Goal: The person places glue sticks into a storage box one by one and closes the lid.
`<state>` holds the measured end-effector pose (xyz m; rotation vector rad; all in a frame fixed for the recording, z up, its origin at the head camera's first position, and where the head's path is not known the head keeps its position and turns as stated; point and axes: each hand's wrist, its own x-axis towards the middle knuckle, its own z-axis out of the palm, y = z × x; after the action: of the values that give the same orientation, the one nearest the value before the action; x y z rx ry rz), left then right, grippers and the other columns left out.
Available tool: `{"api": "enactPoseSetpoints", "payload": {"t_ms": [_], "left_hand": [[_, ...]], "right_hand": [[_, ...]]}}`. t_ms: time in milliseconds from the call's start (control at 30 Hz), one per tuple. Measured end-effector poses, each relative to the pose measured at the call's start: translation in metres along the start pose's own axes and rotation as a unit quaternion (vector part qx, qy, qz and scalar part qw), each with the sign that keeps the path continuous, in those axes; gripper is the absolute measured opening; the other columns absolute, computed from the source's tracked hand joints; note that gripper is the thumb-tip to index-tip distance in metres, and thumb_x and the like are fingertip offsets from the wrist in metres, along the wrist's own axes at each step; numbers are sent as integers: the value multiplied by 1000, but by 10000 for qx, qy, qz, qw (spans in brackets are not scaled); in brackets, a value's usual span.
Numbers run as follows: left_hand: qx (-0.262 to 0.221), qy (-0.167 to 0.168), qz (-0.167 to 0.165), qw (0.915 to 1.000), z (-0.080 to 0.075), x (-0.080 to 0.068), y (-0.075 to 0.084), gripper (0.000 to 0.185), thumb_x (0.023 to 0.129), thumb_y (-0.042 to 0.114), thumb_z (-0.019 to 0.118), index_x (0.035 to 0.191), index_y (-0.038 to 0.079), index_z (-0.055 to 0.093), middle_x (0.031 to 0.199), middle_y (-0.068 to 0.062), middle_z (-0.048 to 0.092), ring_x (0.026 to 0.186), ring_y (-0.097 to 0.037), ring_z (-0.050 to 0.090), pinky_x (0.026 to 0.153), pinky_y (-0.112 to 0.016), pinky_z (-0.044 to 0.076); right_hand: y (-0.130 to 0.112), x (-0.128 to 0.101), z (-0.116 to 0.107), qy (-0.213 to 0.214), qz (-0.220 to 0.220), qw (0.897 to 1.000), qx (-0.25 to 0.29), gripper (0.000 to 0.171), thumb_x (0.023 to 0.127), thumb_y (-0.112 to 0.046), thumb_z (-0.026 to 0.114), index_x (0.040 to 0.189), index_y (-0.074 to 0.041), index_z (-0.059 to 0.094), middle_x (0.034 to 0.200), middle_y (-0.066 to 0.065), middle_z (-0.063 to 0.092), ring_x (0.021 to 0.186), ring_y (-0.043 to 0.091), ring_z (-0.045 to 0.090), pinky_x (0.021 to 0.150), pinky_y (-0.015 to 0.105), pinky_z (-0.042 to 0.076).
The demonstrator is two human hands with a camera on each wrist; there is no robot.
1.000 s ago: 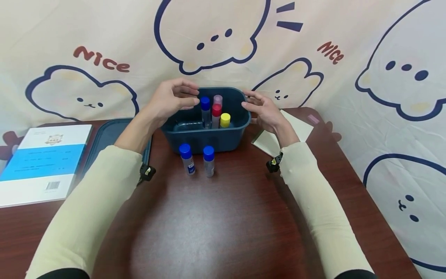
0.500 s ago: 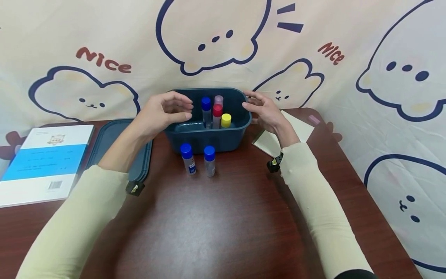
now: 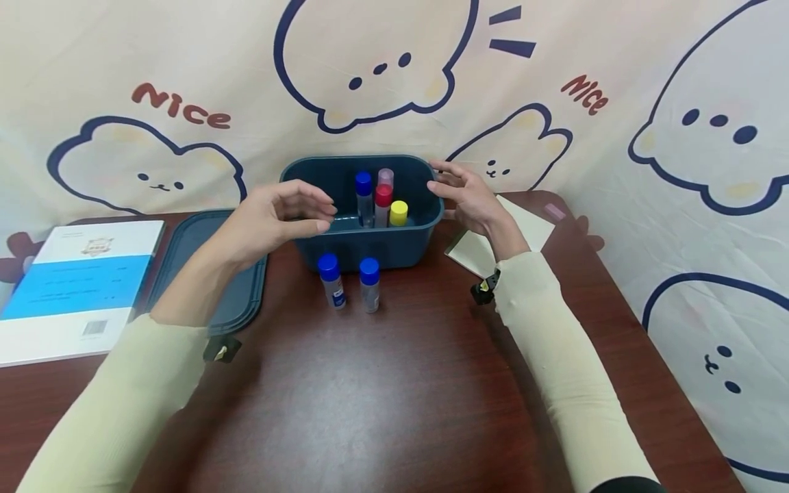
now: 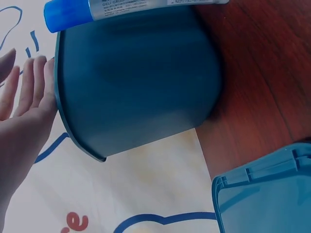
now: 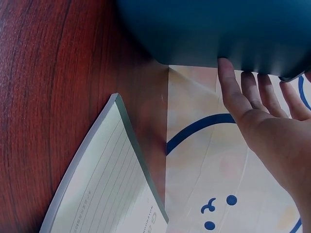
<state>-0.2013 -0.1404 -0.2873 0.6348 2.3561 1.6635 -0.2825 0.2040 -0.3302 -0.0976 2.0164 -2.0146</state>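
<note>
Tub: dark teal, smooth-walled, round-cornered, tapering downward; upright on the worktop. Inside: tubes topped blue, red, yellow and pale pink; two blue-capped bottles stand in front. Right hand: thumb and fingers apart, fingertips touching the tub's right end. Left hand: thumb and fingers apart, beside the left end; contact unclear.

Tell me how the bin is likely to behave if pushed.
The bin looks like smooth plastic, so it should stay stiff. Its wide body will probably slide rather than tip, but the narrow tubes standing inside might topple.
</note>
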Motion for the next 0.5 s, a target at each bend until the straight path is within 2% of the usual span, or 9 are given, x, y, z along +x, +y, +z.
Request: {"api": "enactPoseSetpoints", "payload": {"t_ms": [200,500], "left_hand": [[-124,-403,277,9987,-3,-11,-4,33,95,8,72,127,4,65,120,-11,70,110,-22,67,90,-27,57],[119,-1283,-33,9917,-2,-17,-12,42,95,15,74,134,5,63,130,-14,66,123,-30,62,95,-28,54]], "right_hand": [[-1,1,2,28,64,10000,8,54,100,-17,65,151,-20,46,155,8,41,135,32,46,103,54,49],[0,1,2,10,25,10000,64,54,100,-15,65,151,-19,47,153,8,43,133,34,47,104,56,47]]}}
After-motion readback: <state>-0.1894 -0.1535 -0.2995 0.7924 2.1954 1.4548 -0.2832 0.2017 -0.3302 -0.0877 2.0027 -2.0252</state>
